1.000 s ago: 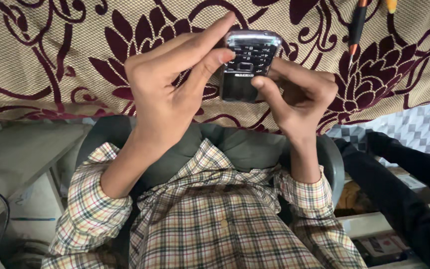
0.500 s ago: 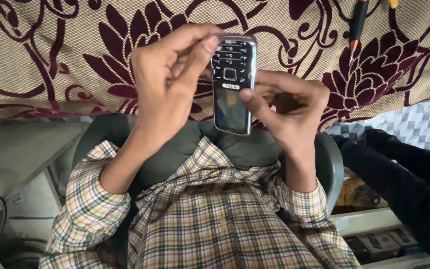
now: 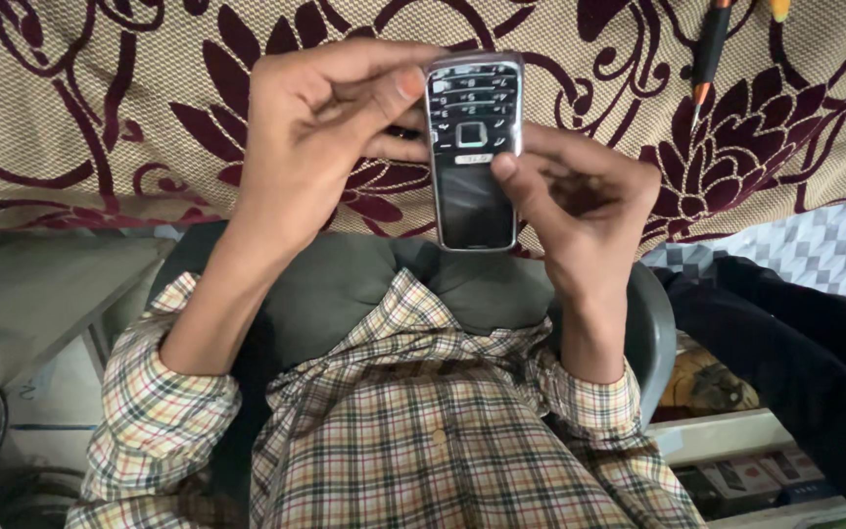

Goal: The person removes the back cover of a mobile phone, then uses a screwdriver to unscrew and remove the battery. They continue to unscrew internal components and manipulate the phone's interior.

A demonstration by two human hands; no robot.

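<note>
While gripped: slim glossy phone (image 3: 473,147).

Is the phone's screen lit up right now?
No, the screen of the phone, held between the left hand and the right hand, is dark and blank below the keypad.

A dark, blank rectangular screen (image 3: 472,204) sits on the silver-edged black keypad phone (image 3: 474,147); small printed boxes (image 3: 751,477) lie bottom right.
</note>
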